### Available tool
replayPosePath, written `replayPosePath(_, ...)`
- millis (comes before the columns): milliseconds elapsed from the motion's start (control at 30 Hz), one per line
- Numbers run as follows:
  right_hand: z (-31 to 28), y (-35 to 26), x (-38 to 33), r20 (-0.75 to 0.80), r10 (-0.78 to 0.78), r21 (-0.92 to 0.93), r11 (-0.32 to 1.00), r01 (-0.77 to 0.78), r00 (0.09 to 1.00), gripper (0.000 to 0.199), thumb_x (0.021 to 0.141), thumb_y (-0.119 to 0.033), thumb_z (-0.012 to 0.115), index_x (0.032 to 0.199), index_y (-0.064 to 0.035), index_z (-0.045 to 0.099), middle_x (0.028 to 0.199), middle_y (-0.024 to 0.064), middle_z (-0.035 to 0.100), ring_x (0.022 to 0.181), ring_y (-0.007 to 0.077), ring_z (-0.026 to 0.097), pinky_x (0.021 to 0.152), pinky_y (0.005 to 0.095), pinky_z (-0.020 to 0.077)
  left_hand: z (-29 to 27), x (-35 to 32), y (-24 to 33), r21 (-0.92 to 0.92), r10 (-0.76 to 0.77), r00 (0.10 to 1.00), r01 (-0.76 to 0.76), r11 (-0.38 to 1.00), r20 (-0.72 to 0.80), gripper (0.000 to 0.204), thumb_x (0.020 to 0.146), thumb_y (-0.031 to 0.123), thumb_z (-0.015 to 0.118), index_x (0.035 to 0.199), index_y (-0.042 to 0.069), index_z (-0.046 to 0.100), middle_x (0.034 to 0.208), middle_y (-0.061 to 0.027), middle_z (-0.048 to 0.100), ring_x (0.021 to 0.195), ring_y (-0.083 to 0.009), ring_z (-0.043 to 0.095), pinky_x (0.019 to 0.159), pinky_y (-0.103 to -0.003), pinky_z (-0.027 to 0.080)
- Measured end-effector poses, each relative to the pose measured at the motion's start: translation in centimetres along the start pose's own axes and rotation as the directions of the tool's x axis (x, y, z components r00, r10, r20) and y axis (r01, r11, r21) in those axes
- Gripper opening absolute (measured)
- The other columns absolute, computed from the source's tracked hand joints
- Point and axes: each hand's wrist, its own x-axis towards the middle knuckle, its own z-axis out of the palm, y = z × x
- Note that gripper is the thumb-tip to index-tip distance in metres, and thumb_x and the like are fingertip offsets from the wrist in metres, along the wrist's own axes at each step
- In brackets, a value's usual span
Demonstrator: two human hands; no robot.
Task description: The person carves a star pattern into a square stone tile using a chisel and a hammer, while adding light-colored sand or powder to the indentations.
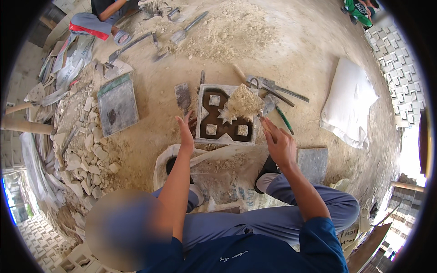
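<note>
My right hand (281,144) is closed around the handle of a trowel (263,121) at the right side of a square metal mould (225,139). A heap of sandy mix (243,103) rides on the trowel over the mould's upper right part, hiding most of the blade. Inside the mould are a star-shaped centre and small square blocks (214,100), with dark gaps around them. By the mould's left edge, my left hand (185,133) is held upright with fingers apart and nothing in it. A dark flat-bladed tool (183,95) lies just beyond it.
Hand tools, one with a green handle (284,120), lie right of the mould. A grey board (118,104) and broken rubble (86,159) are to the left. A white sack (348,102) lies at right. Beyond are a sand pile (227,34) and another person's leg (93,25).
</note>
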Motion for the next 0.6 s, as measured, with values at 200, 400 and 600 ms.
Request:
replayPosePath(200, 1.0, 0.2, 1.1, -0.074, -0.012, 0.080, 0.997, 0.018, 0.997, 0.039, 0.090, -0.025, 0.069, 0.129, -0.0265, 0.068, 0.074, 0.0108, 0.063, 0.067, 0.0321, 0.064, 0.063, 0.0428, 0.0507, 0.5, 0.1, 0.1, 0.029, 0.040, 0.999, -0.040, 0.999, 0.006, 0.099, 0.090, 0.083, 0.012, 0.151, 0.011, 0.041, 0.139, -0.0158, 0.053, 0.120, -0.0257, 0.052, 0.107, -0.037, 0.035)
replayPosePath(400, 1.5, -0.4, 2.3, -0.060, -0.021, 0.068, 0.997, 0.025, 0.998, 0.039, 0.090, -0.025, 0.069, 0.129, -0.0276, 0.067, 0.074, 0.0096, 0.063, 0.065, 0.0316, 0.063, 0.061, 0.0424, 0.0503, 1.4, 0.3, -0.3, 0.113, 0.082, 0.996, -0.078, 0.991, -0.031, 0.095, 0.094, 0.079, 0.011, 0.151, 0.009, 0.040, 0.134, -0.0149, 0.055, 0.120, -0.0233, 0.051, 0.108, -0.035, 0.033)
replayPosePath(600, 2.7, -1.6, 1.8, -0.017, -0.193, 0.030, 0.981, 0.194, 0.981, 0.043, 0.089, -0.022, 0.071, 0.130, -0.0302, 0.066, 0.071, 0.0067, 0.060, 0.059, 0.0291, 0.062, 0.053, 0.0414, 0.0503, 0.6, 1.1, -1.3, 0.061, 0.102, 0.995, -0.102, 0.993, -0.003, 0.090, 0.097, 0.075, 0.012, 0.150, 0.009, 0.041, 0.124, -0.0120, 0.057, 0.115, -0.0222, 0.052, 0.107, -0.036, 0.034)
